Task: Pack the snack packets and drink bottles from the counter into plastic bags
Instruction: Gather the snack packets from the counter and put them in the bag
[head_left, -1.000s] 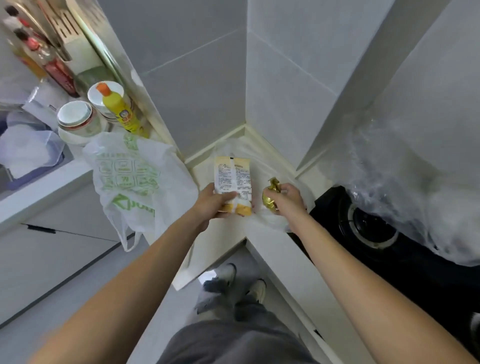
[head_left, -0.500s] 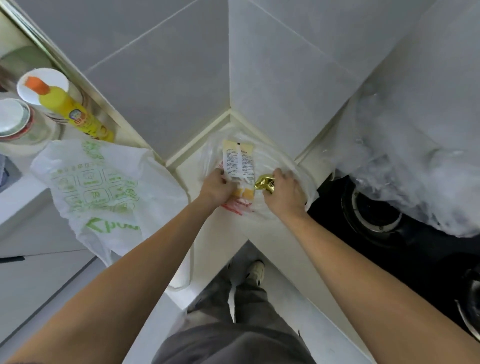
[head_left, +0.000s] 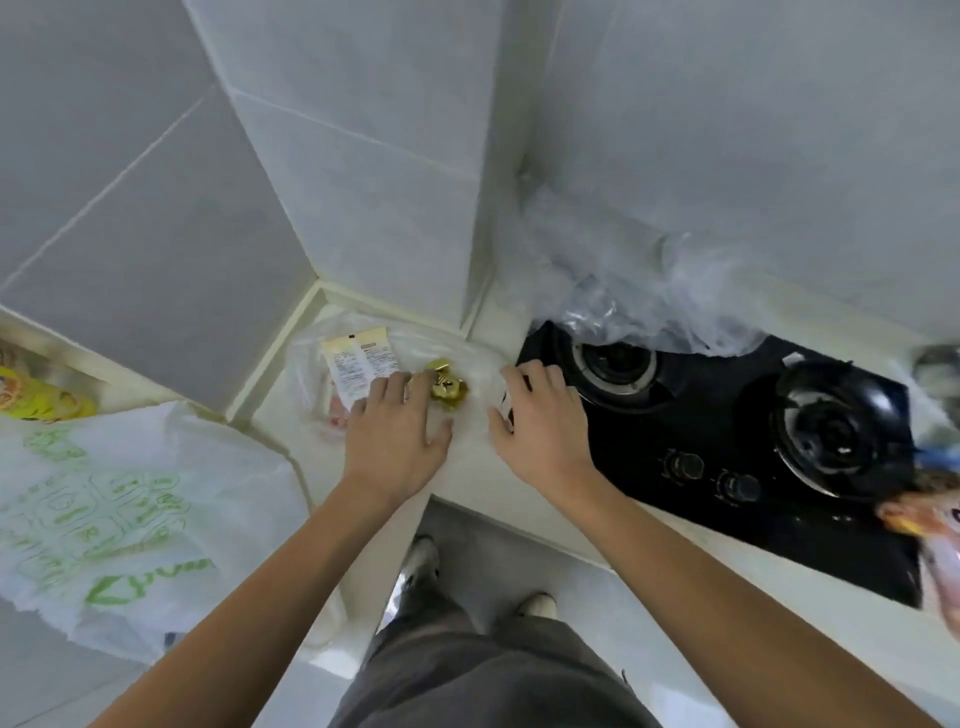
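A clear plastic bag (head_left: 470, 364) lies flat in the counter corner. On or in it lie a white and yellow snack packet (head_left: 356, 364) and a gold foil packet (head_left: 448, 387). My left hand (head_left: 397, 434) rests flat over the packet's near end, its fingers straight and touching the gold packet. Beside it, my right hand (head_left: 540, 415) lies with spread fingers on the bag's right edge, next to the stove. Whether the packets are inside the bag or on top of it I cannot tell.
A black two-burner gas stove (head_left: 727, 441) fills the counter on the right, with crumpled clear plastic (head_left: 649, 291) behind it. A white bag with green print (head_left: 119, 509) lies at left, a yellow bottle (head_left: 36, 397) beyond it. Blurred snack packets (head_left: 930, 519) show at the right edge.
My left hand has let go of the white and yellow packet and my right hand has let go of the gold one. Both packets now lie on the bag. My right hand moved right.
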